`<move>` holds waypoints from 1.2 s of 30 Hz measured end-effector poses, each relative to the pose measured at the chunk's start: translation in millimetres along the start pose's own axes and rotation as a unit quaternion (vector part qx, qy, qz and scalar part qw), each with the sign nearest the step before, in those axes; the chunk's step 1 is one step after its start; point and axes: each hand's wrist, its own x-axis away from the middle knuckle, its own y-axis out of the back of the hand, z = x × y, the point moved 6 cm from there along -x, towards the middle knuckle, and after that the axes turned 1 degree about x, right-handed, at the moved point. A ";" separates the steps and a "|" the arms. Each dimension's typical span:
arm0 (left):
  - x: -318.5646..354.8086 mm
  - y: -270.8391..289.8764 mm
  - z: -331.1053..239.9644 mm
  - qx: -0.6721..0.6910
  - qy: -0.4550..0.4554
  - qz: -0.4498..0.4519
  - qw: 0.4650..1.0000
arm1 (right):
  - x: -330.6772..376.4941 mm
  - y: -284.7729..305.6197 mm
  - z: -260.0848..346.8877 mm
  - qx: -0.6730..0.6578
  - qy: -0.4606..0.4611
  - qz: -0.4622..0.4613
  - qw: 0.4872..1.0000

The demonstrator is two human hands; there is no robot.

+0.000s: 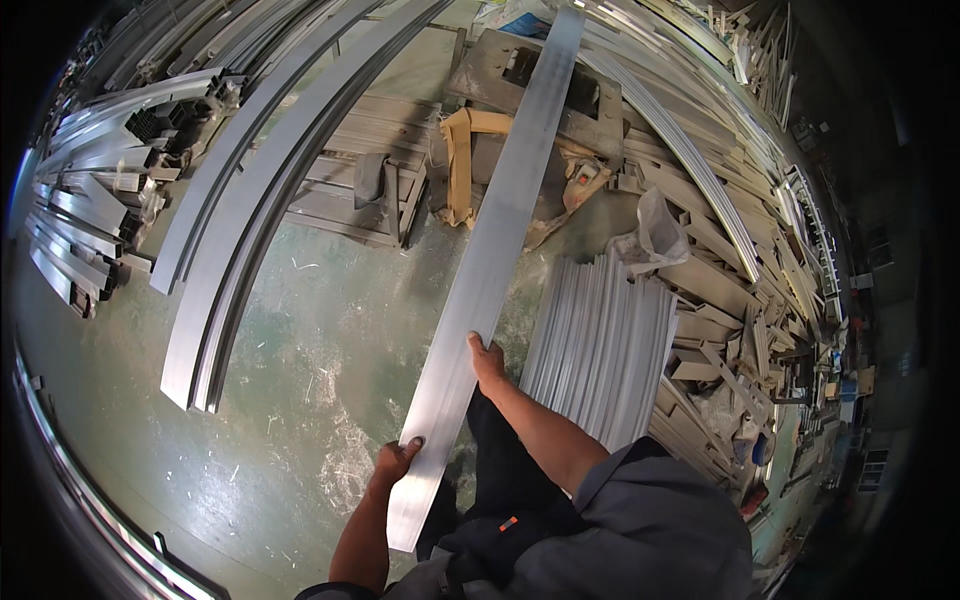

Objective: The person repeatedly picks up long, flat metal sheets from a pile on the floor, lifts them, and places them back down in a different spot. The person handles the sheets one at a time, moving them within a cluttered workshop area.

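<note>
A long flat silver metal strip (500, 220) runs from near my waist up to the top of the view, held above the green floor. My left hand (395, 462) grips its left edge near the lower end, thumb on top. My right hand (487, 362) grips the right edge a little further up. The strip's far end reaches over a dark metal block (590, 110) at the top. My dark trousers and grey shirt show below the strip.
Long grey metal profiles (250, 200) lie on the floor to the left. A stack of silver strips (605, 340) lies on the right beside my leg. More profiles (90, 220) are piled at far left, offcuts (740, 280) at far right. A white bag (660, 230) sits above the stack.
</note>
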 end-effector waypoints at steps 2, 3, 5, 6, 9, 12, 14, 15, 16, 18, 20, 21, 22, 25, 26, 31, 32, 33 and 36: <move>58.5 1.3 61.0 -0.017 0.060 0.021 0.998 | 65.8 0.1 -42.9 0.076 -0.010 0.031 0.997; 92.0 6.4 79.4 -0.020 0.076 0.027 0.997 | 102.0 5.4 -63.8 0.095 -0.100 0.087 0.987; 149.0 11.3 121.5 -0.008 0.092 0.025 0.995 | 168.3 9.5 -97.5 0.106 -0.129 0.143 0.975; 177.6 10.7 155.7 0.003 0.095 0.020 0.995 | 206.0 10.6 -104.7 0.047 -0.174 0.184 0.966; 261.0 14.5 218.4 0.010 0.141 0.042 0.989 | 292.6 15.9 -144.4 -0.005 -0.262 0.283 0.923; 335.1 17.3 263.9 0.030 0.153 0.033 0.987 | 321.5 23.8 -147.0 -0.006 -0.322 0.328 0.888; 373.6 21.4 270.4 -0.069 0.226 0.054 0.970 | 294.4 28.4 -141.0 -0.082 -0.332 0.309 0.888; 389.0 21.0 273.9 -0.057 0.221 0.047 0.973 | 263.7 28.9 -117.6 -0.135 -0.256 0.263 0.920; 400.8 19.2 282.5 -0.068 0.218 0.051 0.972 | 230.7 32.6 -92.0 -0.136 -0.244 0.235 0.931; 422.7 3.1 320.6 0.039 0.239 0.036 0.970 | 147.8 37.9 -57.1 -0.110 -0.210 0.083 0.968; 411.9 7.7 292.0 -0.006 0.255 0.066 0.965 | 81.3 36.7 16.6 -0.150 -0.136 0.065 0.977; 403.0 11.8 278.1 -0.023 0.263 0.080 0.961 | 46.3 39.8 32.8 -0.160 -0.100 0.058 0.980; 385.1 19.5 253.8 -0.043 0.269 0.098 0.957 | 12.2 46.0 32.2 -0.125 -0.082 0.030 0.988; 310.0 12.1 148.0 0.094 0.180 0.128 0.971 | -51.9 34.9 74.3 -0.063 -0.048 0.011 0.997; 279.7 12.5 99.6 0.145 0.118 0.100 0.977 | -71.1 34.2 92.3 -0.049 -0.049 0.005 0.998; 121.0 -3.1 -23.6 -0.021 0.136 -0.026 0.990 | -201.8 39.0 186.3 0.020 0.004 -0.067 0.998; 95.9 -2.2 -54.0 -0.048 0.123 -0.047 0.990 | -238.5 44.8 197.4 0.044 0.004 -0.086 0.995; 74.4 -1.1 -80.7 -0.060 0.123 -0.045 0.990 | -274.4 50.5 211.1 0.069 0.005 -0.104 0.992; 26.3 -0.6 -139.0 -0.092 0.093 -0.062 0.989 | -357.0 68.7 246.6 0.145 0.019 -0.097 0.984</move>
